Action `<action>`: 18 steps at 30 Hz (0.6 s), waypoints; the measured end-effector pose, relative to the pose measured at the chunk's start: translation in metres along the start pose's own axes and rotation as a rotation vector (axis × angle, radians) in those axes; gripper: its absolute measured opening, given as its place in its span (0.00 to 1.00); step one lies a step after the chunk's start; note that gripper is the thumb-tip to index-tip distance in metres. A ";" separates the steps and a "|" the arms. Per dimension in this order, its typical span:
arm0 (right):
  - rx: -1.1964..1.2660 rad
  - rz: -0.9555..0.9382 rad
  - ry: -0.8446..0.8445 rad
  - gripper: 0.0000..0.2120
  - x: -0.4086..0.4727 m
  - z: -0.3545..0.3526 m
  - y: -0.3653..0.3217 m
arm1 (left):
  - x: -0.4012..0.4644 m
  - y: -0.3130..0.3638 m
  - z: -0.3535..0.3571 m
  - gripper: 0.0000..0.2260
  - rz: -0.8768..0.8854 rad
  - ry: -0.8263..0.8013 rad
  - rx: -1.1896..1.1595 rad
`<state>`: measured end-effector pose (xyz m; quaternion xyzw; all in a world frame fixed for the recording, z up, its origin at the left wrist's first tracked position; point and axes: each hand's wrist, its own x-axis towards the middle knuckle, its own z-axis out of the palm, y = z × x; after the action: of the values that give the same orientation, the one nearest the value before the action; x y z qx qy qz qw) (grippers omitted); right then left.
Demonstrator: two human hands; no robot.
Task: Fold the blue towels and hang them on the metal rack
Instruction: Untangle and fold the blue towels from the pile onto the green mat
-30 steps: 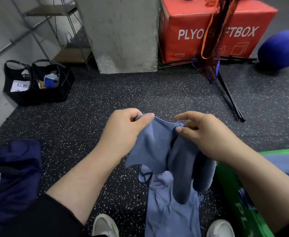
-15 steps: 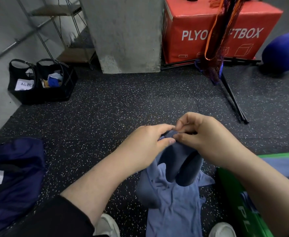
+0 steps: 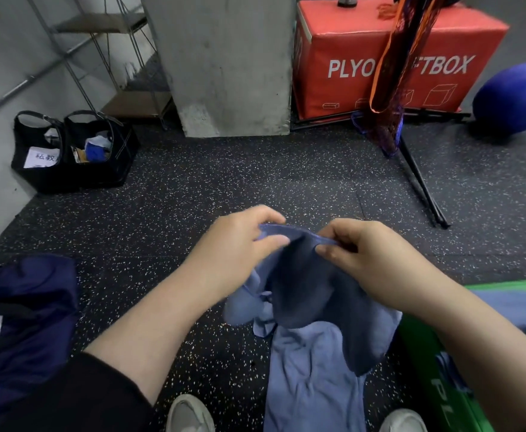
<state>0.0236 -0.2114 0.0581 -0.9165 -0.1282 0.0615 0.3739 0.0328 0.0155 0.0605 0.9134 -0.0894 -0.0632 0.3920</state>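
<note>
Left hand (image 3: 240,244) and right hand (image 3: 370,260) each pinching blue towel (image 3: 302,275) top edge, towel hanging

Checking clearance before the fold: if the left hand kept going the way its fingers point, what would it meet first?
Likely the right hand; the left hand points toward it along the blue towel edge, though depth is uncertain.

The room is a bit dim, with soft, even light and no sharp shadows. The red plyo box (image 3: 389,57) is the brightest thing, and a dark shadow sits under the blue ball (image 3: 514,98) to its right. Straight lines bend near the picture's edges. The fingertips (image 3: 274,241) in front of the box look smeared and blurry.
</note>
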 end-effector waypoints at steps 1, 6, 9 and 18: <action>0.002 -0.015 -0.006 0.07 0.000 0.002 -0.002 | -0.002 0.005 0.005 0.13 0.032 -0.067 -0.025; 0.010 -0.023 -0.027 0.05 0.002 0.010 -0.003 | -0.001 0.014 0.020 0.02 0.073 -0.123 0.074; 0.016 0.028 0.016 0.05 0.003 0.008 0.002 | 0.005 0.004 0.016 0.08 -0.012 0.018 0.079; -0.077 0.043 -0.027 0.06 0.002 0.009 -0.004 | -0.001 0.012 0.021 0.08 0.040 -0.086 0.004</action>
<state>0.0230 -0.2025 0.0543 -0.9319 -0.1160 0.0769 0.3351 0.0261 -0.0072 0.0551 0.9087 -0.1243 -0.0943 0.3871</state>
